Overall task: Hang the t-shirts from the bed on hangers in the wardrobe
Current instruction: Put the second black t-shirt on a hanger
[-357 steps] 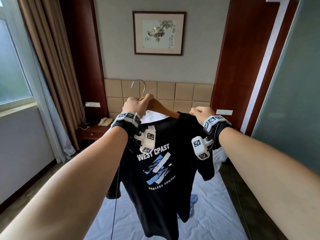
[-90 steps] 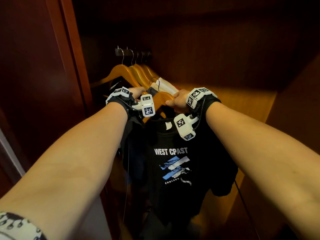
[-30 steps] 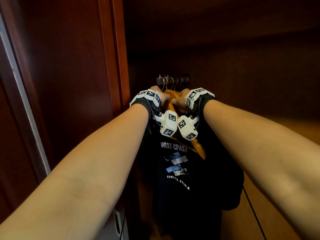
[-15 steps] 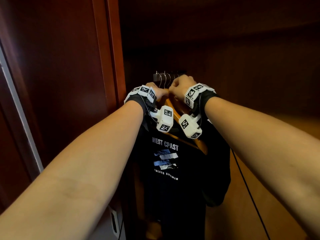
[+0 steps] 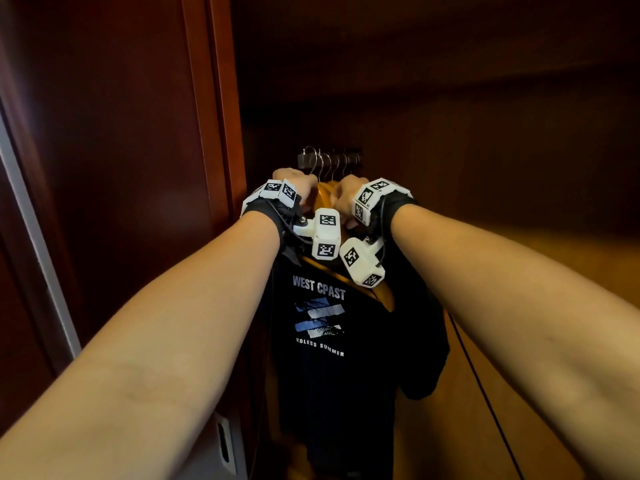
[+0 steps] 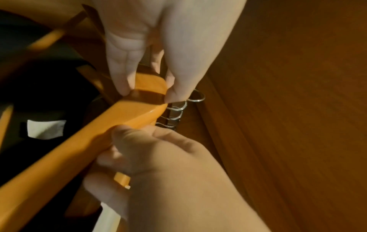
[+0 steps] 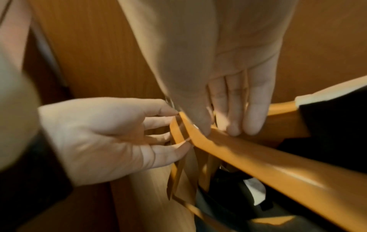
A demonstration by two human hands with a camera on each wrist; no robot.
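A black "WEST CPAST" t-shirt (image 5: pixel 322 375) hangs on a wooden hanger (image 5: pixel 323 199) just below the wardrobe rail's metal hooks (image 5: pixel 329 161). Both hands meet at the hanger's top. In the left wrist view my left hand (image 6: pixel 148 94) pinches the top of the wooden hanger (image 6: pixel 119 125) between thumb and fingers, close to the hooks (image 6: pixel 176 111). My right hand (image 6: pixel 143 150) curls round the hanger's arm just below. In the right wrist view my right hand (image 7: pixel 220 131) holds the hanger (image 7: pixel 278 164) beside the shirt's collar (image 7: pixel 337 117). Whether the hook sits on the rail is hidden.
The red-brown wardrobe frame (image 5: pixel 214 133) stands close on the left, and the wooden back wall (image 5: pixel 519 271) lies behind the shirt. Several other wooden hangers (image 7: pixel 178 172) hang bunched against the held one. A thin cable (image 5: pixel 485 393) trails down from my right wrist.
Over the last seconds the shirt on its hanger came left and up to the rail's hooks. In the last half second my right hand dropped a little from the hooks onto the hanger.
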